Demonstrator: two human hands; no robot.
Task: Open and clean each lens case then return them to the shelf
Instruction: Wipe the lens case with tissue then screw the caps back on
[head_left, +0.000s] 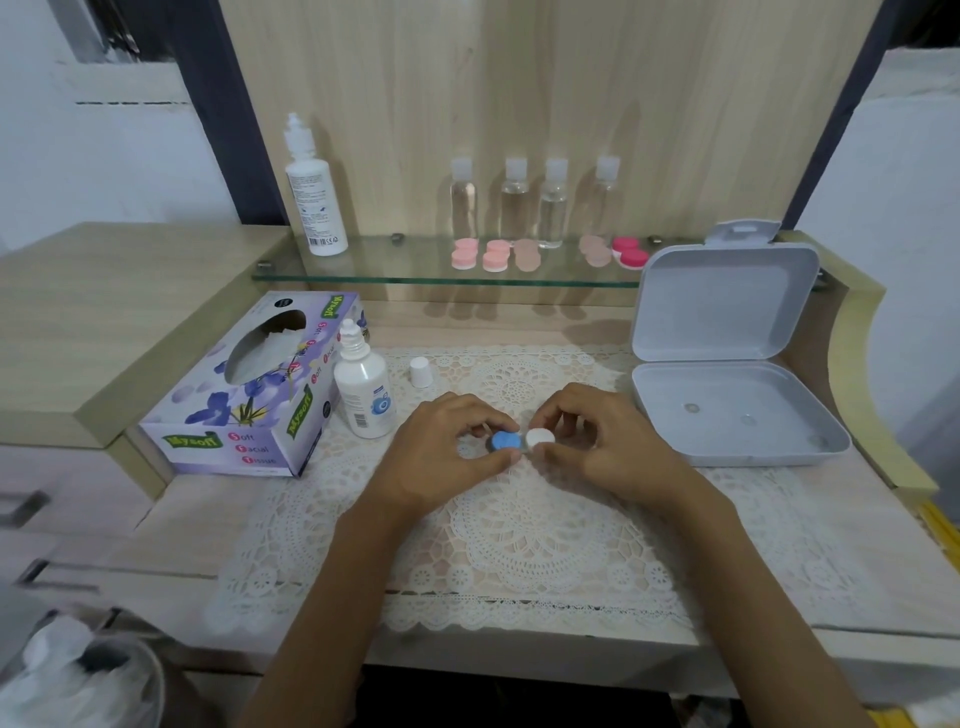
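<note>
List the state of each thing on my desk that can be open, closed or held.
lens case, both caps on, held in both hands
left hand, pinches the blue cap
right hand, pinches the white cap
small bottle, upright, cap off
loose cap, standing on the mat
grey box, lid open
tissue box, opened, tissue showing
clear bottles, upright, capped
shelf cases, closed

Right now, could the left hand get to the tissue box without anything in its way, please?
Probably yes, but not freely: the left hand is pinching the lens case, and the small bottle stands between it and the tissue box, so it would need to let go and reach over or around.
</note>
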